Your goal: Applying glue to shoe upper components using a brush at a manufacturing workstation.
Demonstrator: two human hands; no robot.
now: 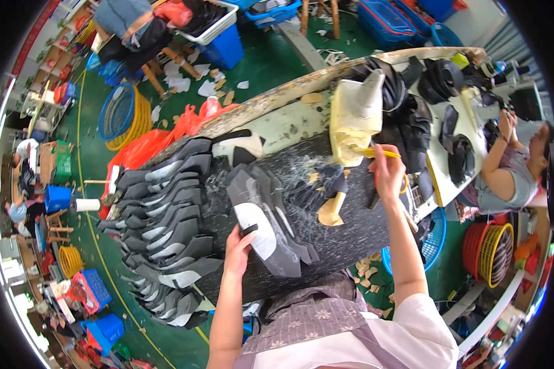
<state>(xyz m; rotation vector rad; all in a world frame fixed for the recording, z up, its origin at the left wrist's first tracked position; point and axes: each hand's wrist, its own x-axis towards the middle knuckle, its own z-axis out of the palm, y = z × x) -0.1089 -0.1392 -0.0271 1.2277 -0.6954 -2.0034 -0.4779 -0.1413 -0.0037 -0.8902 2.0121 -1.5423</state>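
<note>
My left hand [237, 247] grips the near edge of a flat grey-and-white shoe upper piece [256, 229], its thumb on top with a black band around it. More such pieces lie beneath and beside it. My right hand [388, 174] is closed round a yellow-handled brush [378, 152], whose tip is against a cream glue-crusted pot [353, 126]; the tip itself is hidden. Under that hand lies something with orange loops [404, 184], perhaps scissors, partly covered. A tan scrap [331, 211] rests on the glue-streaked black work surface [351, 237].
Overlapping rows of grey upper pieces [172, 212] fill the table's left side, near a red plastic bag [184, 126]. Dark parts [440, 80] are heaped at the right, where another person [511, 172] works. A blue basket [434, 238] stands below the table's edge.
</note>
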